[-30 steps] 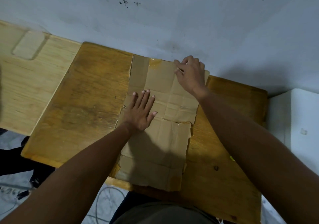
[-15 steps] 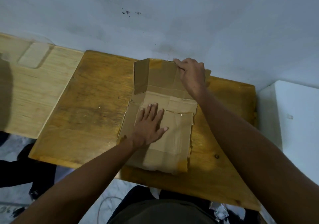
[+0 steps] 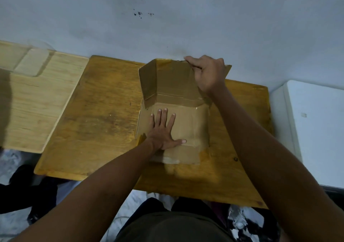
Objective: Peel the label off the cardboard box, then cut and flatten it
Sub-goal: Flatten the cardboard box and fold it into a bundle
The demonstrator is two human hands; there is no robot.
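The cut-open brown cardboard box (image 3: pixel 188 126) lies on the dark wooden table (image 3: pixel 104 115). Its near half is flat. Its far half (image 3: pixel 171 81) is folded up and stands tilted toward me, with a side flap at its left. My left hand (image 3: pixel 163 131) presses flat on the near half, fingers straight and spread. My right hand (image 3: pixel 208 74) grips the top right edge of the raised far half. I see no label and no cutting tool.
A lighter wooden table (image 3: pixel 31 100) adjoins on the left, with a pale rectangular piece on it. A white cabinet (image 3: pixel 316 130) stands at the right. The grey wall runs right behind the table. Dark items lie on the floor below.
The cardboard went from lying fully flat to having its far half folded up toward me by my right hand. My left hand slid along the near half and still presses it.
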